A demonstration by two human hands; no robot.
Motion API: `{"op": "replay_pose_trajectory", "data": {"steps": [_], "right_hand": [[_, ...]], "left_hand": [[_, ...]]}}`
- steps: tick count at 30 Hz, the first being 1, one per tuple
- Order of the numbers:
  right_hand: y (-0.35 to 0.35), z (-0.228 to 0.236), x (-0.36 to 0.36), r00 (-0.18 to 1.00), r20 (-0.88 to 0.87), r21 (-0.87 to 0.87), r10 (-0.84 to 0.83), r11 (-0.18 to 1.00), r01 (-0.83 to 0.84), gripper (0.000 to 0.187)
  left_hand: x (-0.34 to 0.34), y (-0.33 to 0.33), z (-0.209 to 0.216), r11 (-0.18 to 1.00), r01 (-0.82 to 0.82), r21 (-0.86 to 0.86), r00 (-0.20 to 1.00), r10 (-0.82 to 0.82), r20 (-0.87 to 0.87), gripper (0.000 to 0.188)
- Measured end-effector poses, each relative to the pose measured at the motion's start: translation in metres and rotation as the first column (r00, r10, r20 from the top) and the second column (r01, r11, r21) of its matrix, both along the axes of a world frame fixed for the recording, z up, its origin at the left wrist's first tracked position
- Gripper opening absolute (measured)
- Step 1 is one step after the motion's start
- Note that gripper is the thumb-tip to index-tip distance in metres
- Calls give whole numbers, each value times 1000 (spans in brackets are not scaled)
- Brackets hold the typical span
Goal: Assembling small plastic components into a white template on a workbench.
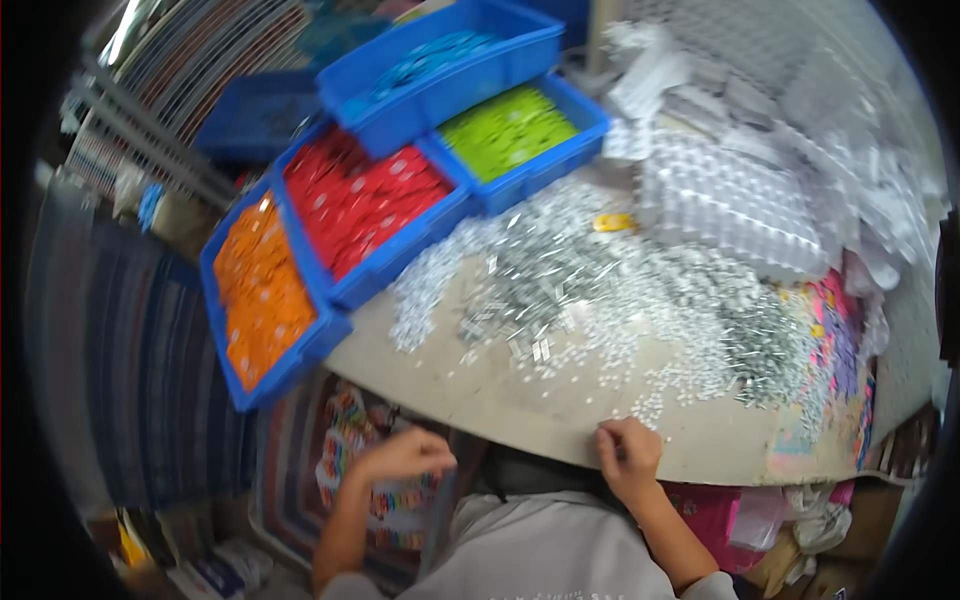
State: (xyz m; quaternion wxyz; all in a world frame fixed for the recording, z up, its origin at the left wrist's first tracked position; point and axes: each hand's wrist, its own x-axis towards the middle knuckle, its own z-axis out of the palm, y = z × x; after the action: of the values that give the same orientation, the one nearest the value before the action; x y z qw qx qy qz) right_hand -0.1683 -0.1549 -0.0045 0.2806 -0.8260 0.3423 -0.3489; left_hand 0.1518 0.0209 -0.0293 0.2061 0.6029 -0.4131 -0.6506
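My left hand is closed, with its fingers curled together. It hovers just off the table's near edge, above a crate of small multicoloured pieces. My right hand is curled into a loose fist at the table's near edge, close to a few scattered tiny white pieces. Whatever either hand may hold is hidden by the fingers. Beyond them, a wide heap of small silvery strips and white bits spreads over the beige table.
Blue bins hold orange pieces, red pieces and green pieces; another blue bin with blue pieces rests on top. A yellow piece lies by the heap. White ridged plastic trays are stacked at the back right.
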Motion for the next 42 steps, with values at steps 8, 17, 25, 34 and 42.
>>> {"op": "replay_pose_trajectory", "data": {"steps": [8, 17, 25, 34, 42], "right_hand": [[-116, 66, -1, 985, -75, -445, -154, 890, 105, 19], [-310, 100, 2, 888, -127, -639, -442, 721, 267, 25], [-407, 116, -94, 403, -92, -662, -911, 358, 658, 45], [-420, 125, -122, 480, 38, -761, -876, 287, 582, 38], [-454, 153, -122, 752, 106, -431, -650, 652, 624, 30]], "left_hand": [[-116, -97, 43, 679, -205, -705, 932, 355, 70, 23], [-146, -121, 0, 667, -335, -665, 880, 473, 31, 25], [-151, -121, -9, 582, -160, -797, 876, 456, 157, 26], [-149, -129, 0, 572, -86, -816, 876, 434, 212, 23], [-149, -127, -10, 528, -116, -842, 853, 486, 187, 26]]}}
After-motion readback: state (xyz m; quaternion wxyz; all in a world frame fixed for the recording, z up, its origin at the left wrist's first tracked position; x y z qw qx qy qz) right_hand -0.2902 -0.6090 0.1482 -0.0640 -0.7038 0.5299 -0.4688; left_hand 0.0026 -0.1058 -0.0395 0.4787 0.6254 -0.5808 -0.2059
